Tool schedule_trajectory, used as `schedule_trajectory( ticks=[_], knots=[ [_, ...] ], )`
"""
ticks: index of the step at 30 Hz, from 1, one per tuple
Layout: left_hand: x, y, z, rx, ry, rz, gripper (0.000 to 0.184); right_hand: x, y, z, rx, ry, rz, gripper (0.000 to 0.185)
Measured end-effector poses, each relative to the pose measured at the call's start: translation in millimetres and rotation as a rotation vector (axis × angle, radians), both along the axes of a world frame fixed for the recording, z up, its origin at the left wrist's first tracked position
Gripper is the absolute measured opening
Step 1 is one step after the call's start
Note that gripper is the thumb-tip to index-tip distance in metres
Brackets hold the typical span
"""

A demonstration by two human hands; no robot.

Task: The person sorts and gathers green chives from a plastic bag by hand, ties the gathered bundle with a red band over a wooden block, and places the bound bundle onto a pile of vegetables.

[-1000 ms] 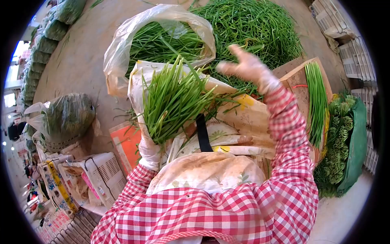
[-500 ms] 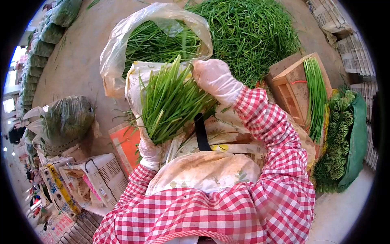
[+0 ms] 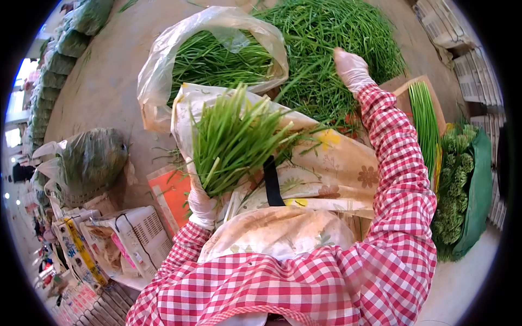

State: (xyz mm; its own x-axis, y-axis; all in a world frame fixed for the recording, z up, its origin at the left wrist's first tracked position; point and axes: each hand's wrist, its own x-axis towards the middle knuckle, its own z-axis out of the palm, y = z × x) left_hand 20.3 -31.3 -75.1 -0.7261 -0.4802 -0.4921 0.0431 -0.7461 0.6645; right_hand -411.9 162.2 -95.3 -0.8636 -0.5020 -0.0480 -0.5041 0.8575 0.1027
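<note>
My left hand (image 3: 202,209), in a thin whitish glove, is closed round the lower left side of a loose bunch of chives (image 3: 231,144). The bunch lies slanted across my lap on a floral apron (image 3: 331,182), and its stalks hide most of the fingers. My right hand (image 3: 352,69), also gloved, is over the big heap of loose chives (image 3: 321,32). Its fingers are pressed together; what they hold, if anything, cannot be made out. Ahead of the bunch, a clear plastic bag (image 3: 154,68) gapes wide with more chives inside.
On the right, a straight bundle of green stalks (image 3: 423,117) rests against a wooden stand (image 3: 403,100). Beyond lie tied bunches (image 3: 454,190) by a green cloth (image 3: 474,190). To the left are a filled plastic bag (image 3: 92,157), an orange board (image 3: 171,193) and white crates (image 3: 142,233).
My right hand has moved from beside the bunch forward and right to the heap. My left hand stays with the bunch, whose stalks have shifted slightly.
</note>
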Motion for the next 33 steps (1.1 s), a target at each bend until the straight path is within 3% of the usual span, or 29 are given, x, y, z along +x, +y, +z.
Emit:
schedule_trajectory(
  ticks=[1, 2, 3, 4, 5, 6, 11, 14, 17, 18, 19, 21, 22, 23, 24, 25, 27, 29, 30, 31, 33],
  knots=[
    [1.4, -1.5, -2.1, 0.024, 0.012, 0.006, 0.097, 9.8, -10.2, 26.4, 0.076, -0.136, -0.056, 0.036],
    [2.6, -1.2, -9.6, -0.360, -0.059, -0.098, 0.068, 20.9, -21.2, 55.1, 0.160, -0.273, -0.114, 0.050],
    [7.8, -3.4, -14.0, -0.572, -0.084, -0.182, 0.064, 32.0, -32.2, 83.7, 0.248, -0.403, -0.167, 0.065],
    [12.8, -5.7, -18.5, -0.799, -0.119, -0.250, 0.061, 35.8, -42.3, 82.6, -0.023, -0.487, 0.025, 0.074],
    [17.7, -8.0, -22.9, -1.017, -0.153, -0.291, 0.058, 49.2, -56.4, 76.8, -0.463, -0.500, 0.273, 0.072],
    [21.3, -9.1, -26.7, -1.075, -0.134, -0.308, 0.057, 69.9, -75.9, 88.3, -0.747, -0.711, 0.413, 0.070],
    [19.3, -11.2, -16.1, -1.300, -0.086, -0.370, 0.063, 118.4, -140.6, 67.4, -0.550, -0.919, 0.424, 0.053],
    [25.0, -11.0, -29.2, -0.834, -0.083, -0.247, 0.078, 141.6, -112.4, 92.2, -0.471, -1.141, 0.469, 0.042],
    [27.6, -17.4, -43.0, -0.660, -0.183, -0.127, 0.100, 145.8, -79.9, 121.8, -0.398, -1.339, 0.461, 0.034],
    [25.1, -18.1, -37.9, -1.041, -0.170, -0.223, 0.101, 139.4, -70.9, 126.4, -0.440, -1.398, 0.427, 0.032],
    [21.3, -17.8, -30.4, -1.423, -0.151, -0.314, 0.103, 131.2, -67.1, 131.3, -0.557, -1.423, 0.418, 0.025],
    [17.3, -14.4, -24.8, -1.447, -0.093, -0.299, 0.106, 115.9, -37.5, 160.4, -0.996, -1.590, 0.108, 0.018],
    [20.3, -15.8, -29.4, -1.432, -0.138, -0.304, 0.106, 96.0, -25.5, 159.6, -1.154, -1.626, 0.189, 0.016],
    [20.1, -14.8, -28.6, -1.424, -0.161, -0.308, 0.106, 91.6, -16.6, 168.4, -1.399, -1.412, 0.135, 0.016],
    [19.8, -13.8, -27.8, -1.416, -0.184, -0.312, 0.106, 82.8, -7.3, 178.1, -1.628, -1.411, -0.013, 0.019],
    [15.5, -9.0, -20.3, -1.403, -0.116, -0.298, 0.105, 35.8, 10.1, 154.8, -1.530, -1.597, 0.447, 0.023],
    [15.2, -7.3, -20.0, -1.390, -0.043, -0.288, 0.105, 26.8, 18.6, 150.2, -0.926, -0.512, -0.004, 0.037],
    [17.7, -10.3, -25.9, -1.322, -0.033, -0.296, 0.105, 49.7, 8.3, 120.0, -0.155, -0.099, -0.053, 0.053],
    [16.2, -11.1, -24.0, -1.301, -0.029, -0.298, 0.105, 73.1, 1.3, 125.2, -0.221, -0.372, 0.063, 0.063],
    [11.2, -8.1, -10.2, -1.382, -0.052, -0.319, 0.104, 93.8, -6.3, 110.9, -0.356, -0.438, 0.287, 0.065],
    [10.0, -4.5, -5.9, -1.465, -0.074, -0.352, 0.103, 123.4, -27.2, 104.2, -0.407, -0.857, 0.479, 0.058]
  ],
)
